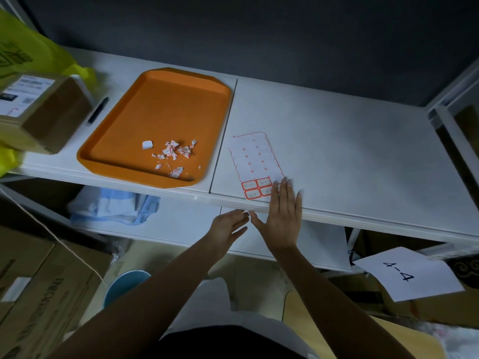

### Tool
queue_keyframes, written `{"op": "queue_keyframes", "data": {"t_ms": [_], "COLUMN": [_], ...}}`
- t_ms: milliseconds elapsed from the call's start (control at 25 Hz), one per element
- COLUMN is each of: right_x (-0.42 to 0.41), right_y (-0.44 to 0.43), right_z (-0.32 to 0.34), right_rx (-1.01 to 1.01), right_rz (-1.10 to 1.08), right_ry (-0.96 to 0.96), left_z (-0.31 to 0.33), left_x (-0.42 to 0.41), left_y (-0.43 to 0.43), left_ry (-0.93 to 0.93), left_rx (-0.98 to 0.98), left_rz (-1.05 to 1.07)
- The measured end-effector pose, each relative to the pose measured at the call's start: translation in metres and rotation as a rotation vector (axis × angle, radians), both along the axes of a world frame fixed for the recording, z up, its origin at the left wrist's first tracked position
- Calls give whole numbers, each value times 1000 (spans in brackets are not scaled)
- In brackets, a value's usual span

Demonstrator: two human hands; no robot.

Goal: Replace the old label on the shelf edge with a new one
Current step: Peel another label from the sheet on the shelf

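Right hand (pixel 283 216) lies flat and open, fingers on the label sheet (pixel 255 161) near the shelf edge (pixel 233 202). Left hand (pixel 228 226) is open, empty, at the edge. Sheet could slide off if nudged.

On the shelf (pixel 337 156): box (pixel 44 110) far left, pen (pixel 98 110) beside it, then tray (pixel 158 120) holding paper scraps (pixel 173 154); label sheet (pixel 255 164) right of tray, near front edge, under right hand (pixel 283 216).
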State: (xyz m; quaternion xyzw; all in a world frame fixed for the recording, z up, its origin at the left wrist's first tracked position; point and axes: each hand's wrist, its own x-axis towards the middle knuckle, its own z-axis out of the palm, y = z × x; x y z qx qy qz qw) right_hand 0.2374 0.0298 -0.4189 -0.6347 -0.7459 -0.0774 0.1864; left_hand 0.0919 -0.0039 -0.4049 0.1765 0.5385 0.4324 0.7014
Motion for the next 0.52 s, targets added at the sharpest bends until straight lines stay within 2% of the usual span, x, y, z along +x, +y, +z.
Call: {"op": "queue_keyframes", "data": {"t_ms": [120,280,520], "right_x": [-1,-8,-11], "right_y": [0,1,1], "right_z": [2,3,3], "right_rx": [-40,-56,-38], "right_rz": [-24,-84,-83], "right_ry": [15,46,74], "left_z": [-2,-6,-1], "left_x": [0,-2,-2], "left_y": [1,6,4], "left_ry": [-63,-206,-365], "left_rx": [27,-51,-56], "left_rz": [-29,61,119]}}
